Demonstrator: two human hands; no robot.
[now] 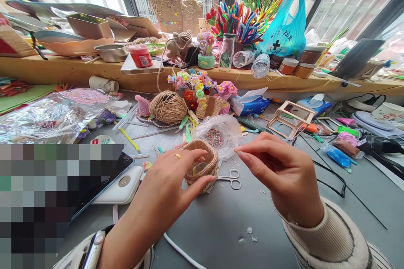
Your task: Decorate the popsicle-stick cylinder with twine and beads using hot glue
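From my end, I see the left hand (pixel 172 174) set around the twine basket (pixel 213 164), thumb along the near wall and fingers arched over the opening; how firmly it grips, I can't tell. The right hand (pixel 280 172) has thumb and forefinger pinched together on a tiny piece (pixel 235 150), too small for me to identify. To do this well, I'd keep that pinch light but sure, brace the basket without squashing its soft-looking sides, and keep the left fingers from crowding the opening.

The basket sits just off the left palm at three o'clock, and near the right fingertips at eight o'clock, clear of them. From the basket, the bag (pixel 232 128) of beads (pixel 213 137) lies at one o'clock, the scissors (pixel 234 178) at four; I'd mind both.
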